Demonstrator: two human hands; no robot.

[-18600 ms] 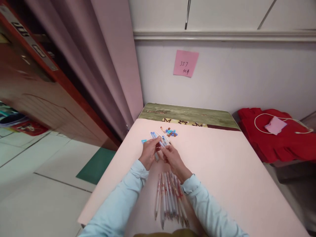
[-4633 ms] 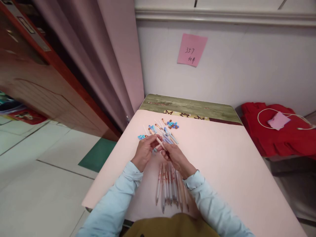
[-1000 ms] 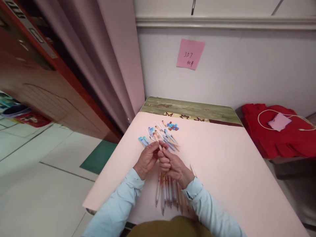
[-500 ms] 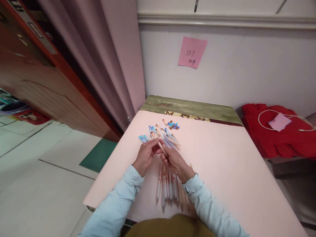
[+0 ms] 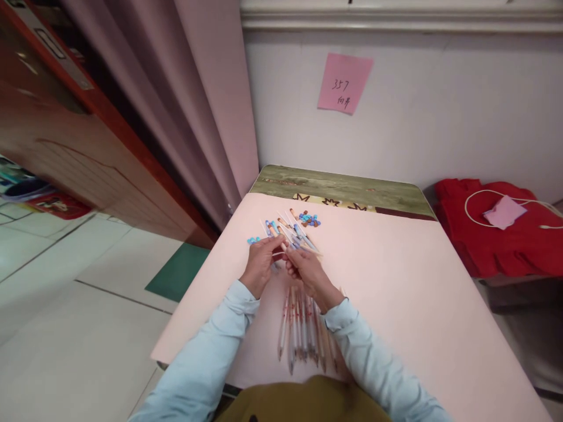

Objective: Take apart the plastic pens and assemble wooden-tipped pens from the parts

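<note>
My left hand [image 5: 260,258] and my right hand [image 5: 307,266] meet over the middle of the table, fingers closed in a pinch. Between their fingertips is a slim, pale pen [image 5: 284,246], mostly covered by the fingers. A thin white stick, perhaps a refill, also shows between the hands. Just beyond them lies a loose heap of pen parts [image 5: 299,232], with blue and brown ends and thin white sticks. Small blue and brown pieces [image 5: 310,219] are piled behind it. Below my right hand, several clear-barrelled pens [image 5: 303,334] lie side by side, tips toward me.
A pale sheet covers the table [image 5: 387,281], whose green far edge [image 5: 352,183] meets the wall. At the right, a red cloth [image 5: 475,246] carries a white cable and a pink paper pad [image 5: 505,212]. A wooden door [image 5: 88,152] and a curtain [image 5: 197,88] stand left.
Both hands stay together, the right one shifting slightly and now covering more of the pen. The pale barrel that stood out between them is less visible. The view has tilted slightly.
</note>
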